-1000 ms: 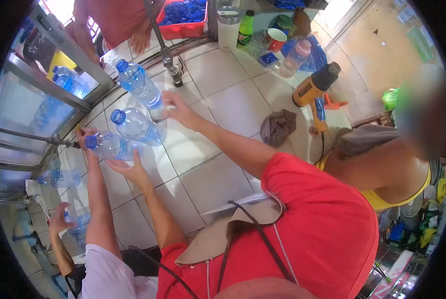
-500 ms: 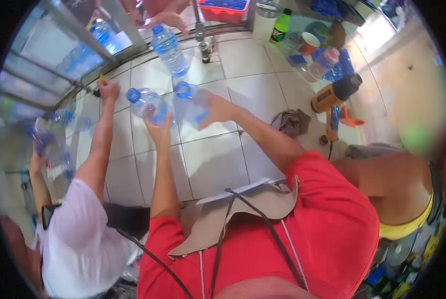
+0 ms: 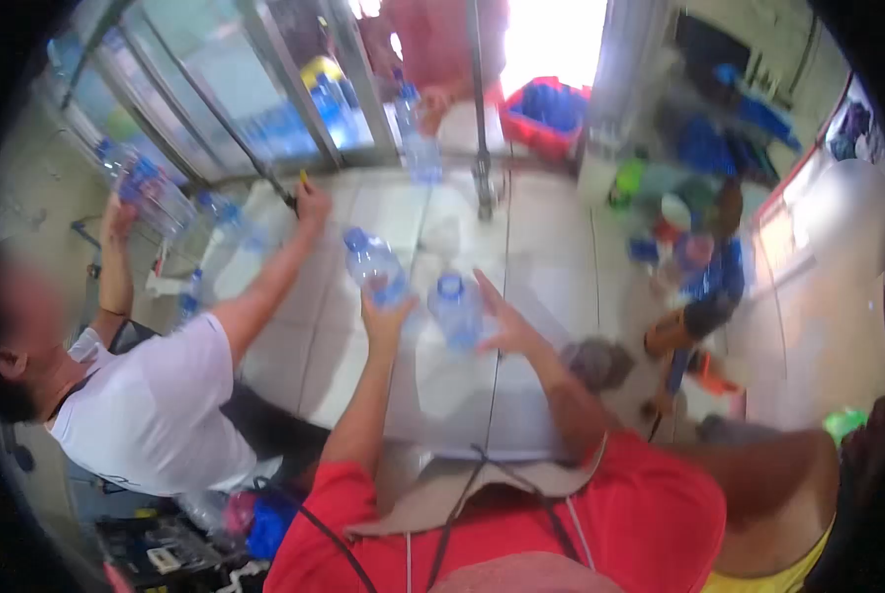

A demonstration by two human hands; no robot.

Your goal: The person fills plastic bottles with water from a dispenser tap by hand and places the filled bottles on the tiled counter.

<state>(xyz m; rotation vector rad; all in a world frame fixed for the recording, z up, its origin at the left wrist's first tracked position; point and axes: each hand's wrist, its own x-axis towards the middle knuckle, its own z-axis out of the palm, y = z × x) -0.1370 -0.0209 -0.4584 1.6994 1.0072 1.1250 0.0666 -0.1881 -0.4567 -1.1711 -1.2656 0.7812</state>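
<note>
My left hand (image 3: pixel 388 314) is wrapped around the lower part of a clear plastic water bottle (image 3: pixel 373 262) with a blue cap, which leans to the left. Just right of it, a second clear bottle (image 3: pixel 455 318) with a blue top stands on the white tiled surface (image 3: pixel 348 376). My right hand (image 3: pixel 508 321) is beside that second bottle, thumb and fingers apart; blur hides whether the fingertips touch it. Farther off, another blue-capped bottle (image 3: pixel 420 143) stands near a person's hand (image 3: pixel 437 107) at the metal bars.
At left, a co-worker in a white shirt (image 3: pixel 156 395) holds a bottle (image 3: pixel 146 188) and reaches across the tiles with the other hand (image 3: pixel 311 203). A red crate (image 3: pixel 546 124) sits beyond the bars. Rightward are a brown cloth (image 3: pixel 597 364), an orange-black bottle (image 3: pixel 672 331) and cluttered containers.
The view has swung left, so the scene sits farther right. My right hand has loosened from the second bottle. The co-worker at left has raised a bottle.
</note>
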